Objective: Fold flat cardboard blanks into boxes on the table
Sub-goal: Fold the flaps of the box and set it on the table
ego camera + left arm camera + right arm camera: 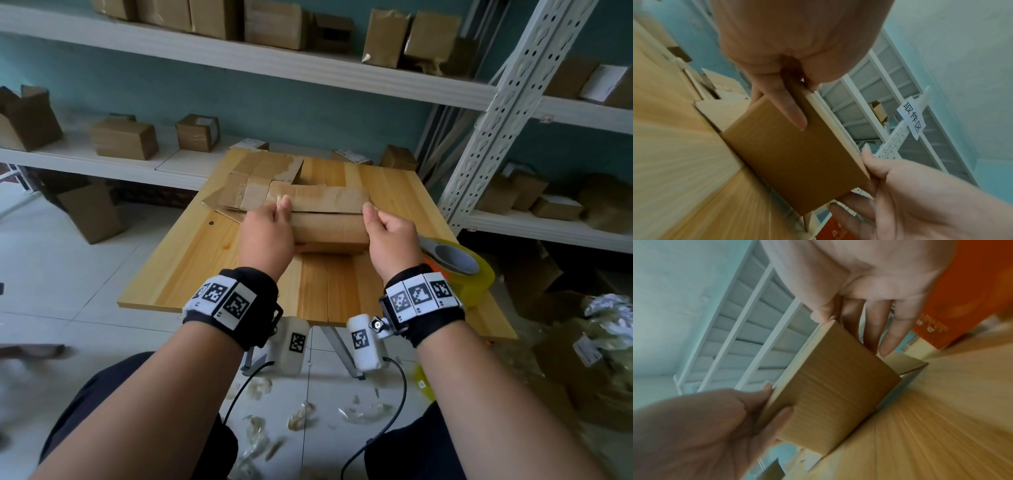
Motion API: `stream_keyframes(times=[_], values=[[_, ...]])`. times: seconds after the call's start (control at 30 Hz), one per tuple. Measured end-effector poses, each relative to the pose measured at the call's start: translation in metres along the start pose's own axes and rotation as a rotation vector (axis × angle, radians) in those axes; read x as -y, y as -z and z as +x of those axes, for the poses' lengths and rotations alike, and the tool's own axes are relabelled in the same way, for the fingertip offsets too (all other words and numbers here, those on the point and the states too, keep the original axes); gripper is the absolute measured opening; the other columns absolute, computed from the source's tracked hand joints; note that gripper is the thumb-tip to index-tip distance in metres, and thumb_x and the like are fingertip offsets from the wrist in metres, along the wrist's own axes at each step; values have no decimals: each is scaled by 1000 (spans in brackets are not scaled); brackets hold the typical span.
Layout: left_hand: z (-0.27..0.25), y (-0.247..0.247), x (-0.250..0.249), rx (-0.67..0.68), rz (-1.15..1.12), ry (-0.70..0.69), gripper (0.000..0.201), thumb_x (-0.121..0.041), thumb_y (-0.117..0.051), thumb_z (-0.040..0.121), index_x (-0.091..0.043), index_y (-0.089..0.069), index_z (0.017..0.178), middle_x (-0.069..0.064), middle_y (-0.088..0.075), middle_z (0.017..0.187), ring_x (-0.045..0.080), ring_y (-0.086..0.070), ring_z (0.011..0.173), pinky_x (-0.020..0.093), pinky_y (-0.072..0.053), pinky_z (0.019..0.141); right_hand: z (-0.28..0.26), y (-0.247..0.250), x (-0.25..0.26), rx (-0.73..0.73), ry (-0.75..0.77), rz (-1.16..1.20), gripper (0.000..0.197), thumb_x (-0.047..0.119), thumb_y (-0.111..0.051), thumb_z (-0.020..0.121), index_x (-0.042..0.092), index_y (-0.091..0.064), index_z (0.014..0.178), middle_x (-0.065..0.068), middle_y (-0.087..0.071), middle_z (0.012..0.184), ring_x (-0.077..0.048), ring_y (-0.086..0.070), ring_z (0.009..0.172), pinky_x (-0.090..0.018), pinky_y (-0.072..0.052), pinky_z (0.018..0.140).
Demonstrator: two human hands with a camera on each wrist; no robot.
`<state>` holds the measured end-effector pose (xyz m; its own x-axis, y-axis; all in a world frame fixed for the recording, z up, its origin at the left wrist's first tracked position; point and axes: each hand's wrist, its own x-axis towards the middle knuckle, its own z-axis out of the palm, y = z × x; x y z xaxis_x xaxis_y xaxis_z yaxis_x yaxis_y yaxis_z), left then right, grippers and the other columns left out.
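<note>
The pale wooden worktop [191, 260] carries everything in play, and a pile of flat brown cardboard blanks [253, 181] lies at its far side, probably kept there so the next one is within reach. Nearer the person, roughly mid-worktop, stands the brown cardboard box [329, 226] being formed, its top flaps brought together along a narrow seam. The left hand [265, 236] grips the box's left end, thumb on top and fingers wrapped down the side; the right hand [390, 240] grasps the right end the same way. Held between both grips, the box seems braced so the flaps stay shut and the walls square. A roll of yellowish packing tape [455, 267] sits just beside the right wrist, likely ready for sealing.
</note>
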<state>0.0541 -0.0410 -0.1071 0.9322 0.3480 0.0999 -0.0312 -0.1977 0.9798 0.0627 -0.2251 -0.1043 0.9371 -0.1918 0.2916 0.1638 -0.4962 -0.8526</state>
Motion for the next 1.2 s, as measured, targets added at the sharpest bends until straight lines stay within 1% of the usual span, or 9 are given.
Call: stream_keyframes(times=[0.1,0.2,0.4,0.53,0.7,0.83,0.97,1.1,1.2], values=[[0,2,-1,16,7,26,45,-49,-45,110,-16,-69,92,10,-73,91,30,-76,80,51,-66,75,-1,-2,-2,19,17,-48,44,42,-54,108,15,-65,140,10,-75,103,2,-64,82,-2,-43,61],[-4,2,-8,76,-25,59,36,-42,-46,112,-20,-65,90,5,-72,93,24,-78,75,45,-67,76,2,-1,-6,4,-22,39,43,46,-59,105,11,-76,122,16,-65,78,6,-56,68,-14,-45,67],[-6,13,-12,155,-65,97,28,-39,-55,108,-19,-67,93,5,-70,99,21,-78,80,39,-67,77,6,12,-3,-11,6,10,51,41,-68,100,11,-64,141,0,-68,139,-4,-59,123,10,-34,67],[-7,16,-13,165,-13,65,27,-32,-49,112,-14,-67,103,8,-65,104,23,-73,86,42,-67,78,5,9,-5,-5,21,86,43,33,-76,95,11,-71,131,9,-78,111,10,-67,97,-4,-49,81],[-6,20,-13,168,21,-5,19,-20,-46,113,-17,-65,116,3,-64,112,22,-66,101,43,-66,82,9,2,-11,51,-5,166,14,26,-80,92,17,-75,103,7,-81,93,-10,-77,90,-46,-64,89],[-7,18,-9,169,89,-176,23,-17,-55,107,-24,-66,126,-7,-71,110,17,-70,99,45,-64,86,9,5,-5,57,-79,294,30,42,-81,89,20,-70,107,6,-81,95,-13,-77,95,-47,-63,91],[-9,10,2,62,130,-302,47,-41,-63,102,-25,-62,146,-10,-72,128,14,-71,113,41,-62,95,8,11,-3,75,-78,318,29,39,-84,87,25,-70,108,8,-81,102,-9,-76,100,-43,-61,97],[-14,6,-2,-50,39,-327,47,-44,-60,106,-23,-62,148,-12,-69,138,-1,-63,121,28,-55,103,3,17,3,61,50,250,23,41,-84,86,37,-72,105,16,-79,107,3,-71,103,-32,-59,98],[-14,8,-6,-102,-114,-261,43,-52,-52,107,-26,-72,136,-8,-76,124,6,-69,113,40,-61,97,0,20,10,11,71,331,30,52,-77,90,29,-80,109,7,-80,106,-11,-73,106,-44,-59,99]])
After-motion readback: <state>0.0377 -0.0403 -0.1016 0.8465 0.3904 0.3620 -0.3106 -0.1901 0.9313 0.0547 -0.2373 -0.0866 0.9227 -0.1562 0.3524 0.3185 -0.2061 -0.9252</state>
